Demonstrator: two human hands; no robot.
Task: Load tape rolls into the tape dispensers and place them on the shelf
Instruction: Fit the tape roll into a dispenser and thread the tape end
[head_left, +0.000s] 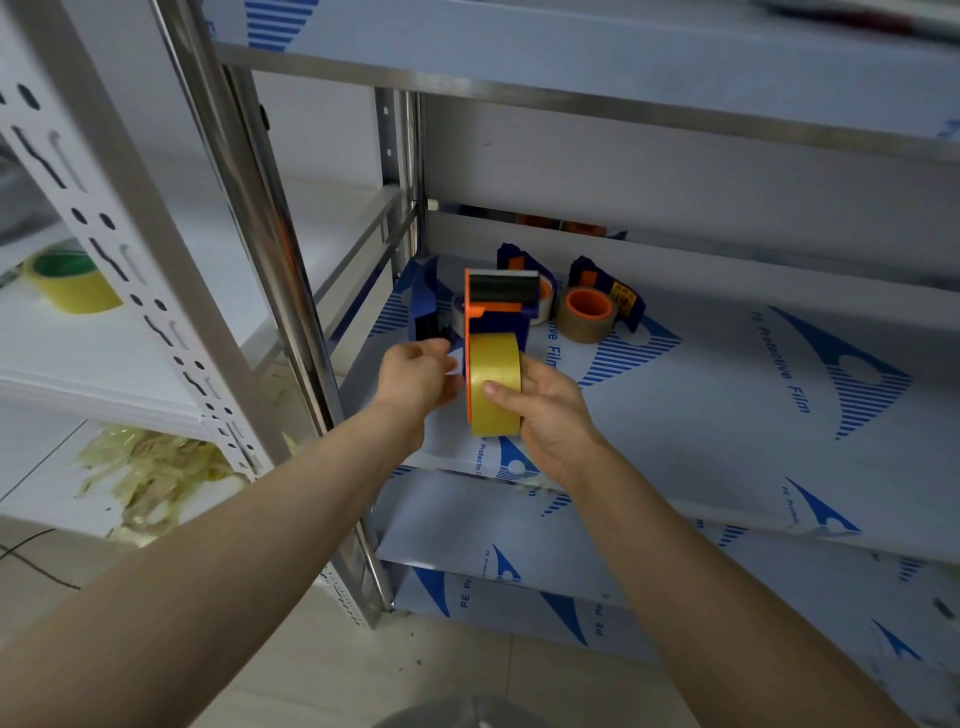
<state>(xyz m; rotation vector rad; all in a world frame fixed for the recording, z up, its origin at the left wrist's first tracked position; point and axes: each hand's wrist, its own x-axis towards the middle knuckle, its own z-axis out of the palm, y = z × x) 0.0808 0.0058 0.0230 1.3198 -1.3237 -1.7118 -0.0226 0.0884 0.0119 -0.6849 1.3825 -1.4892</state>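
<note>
Steel shelving (727, 374) takes up most of the frame, every level covered in white film with blue print. A white slotted rack (104, 218) stands at the left edge, and a heap of crumpled yellowish tape scraps (150, 473) lies on the floor below it, lower left.

Dead centre, a blue and orange dispenser (498, 299) with a black roller on top is held just above the front of the middle shelf. It's loaded: a yellow tape roll (496, 384) sits on its orange hub. The right hand (550, 410) is wrapped round that roll from the right, thumb lying across the tape face. The left hand (415, 376) has its fingers curled in tight against the dispenser's left side, pinching at a small pale flap there. Can't tell exactly what that flap is.

Three more blue dispensers are parked at the back of the same shelf. The right dispenser (628, 301) has a brown roll (589, 314) with an orange core. The middle dispenser (514, 260) holds a pale roll (544, 299). The left dispenser (423, 301) is half hidden.

One loose yellow roll with a green core (72, 283) sits on the white rack, far left.
</note>
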